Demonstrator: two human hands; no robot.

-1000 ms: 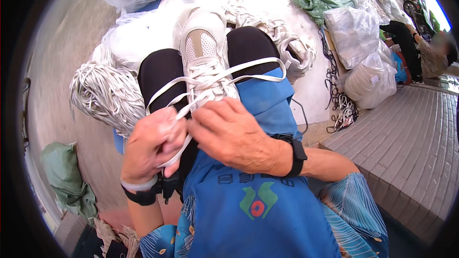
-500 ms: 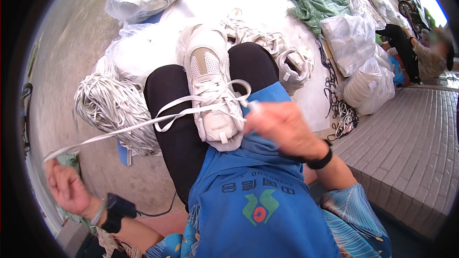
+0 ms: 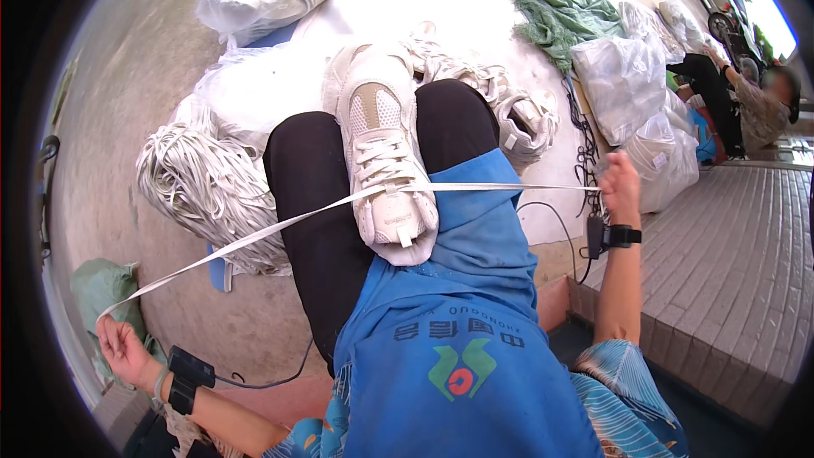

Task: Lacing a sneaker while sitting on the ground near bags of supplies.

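A cream sneaker (image 3: 373, 119) with mesh panels rests on my black-trousered knees, its heel toward me. From its upper eyelets a flat white shoelace (image 3: 246, 242) runs out taut to both sides. My left hand (image 3: 127, 343), far out at the lower left, is closed on one end of the lace. Out to the right, my right hand (image 3: 621, 187) is closed on the other end at about knee height. The lace crosses the sneaker just below its tongue top and lies over the blue apron (image 3: 475, 288).
A big bundle of white laces (image 3: 203, 195) lies left of my knees. More light sneakers (image 3: 521, 114) sit on the white sheet (image 3: 449, 0) beyond. Clear plastic bags (image 3: 623, 76), a green cloth (image 3: 564, 13) and black laces (image 3: 585, 136) are at the right. Another person (image 3: 759, 110) sits farther right.
My right hand has swung outward to the right, away from the sneaker, pulling its lace end straight. The loose loops over the shoe are gone. My left hand has shifted slightly down and right.
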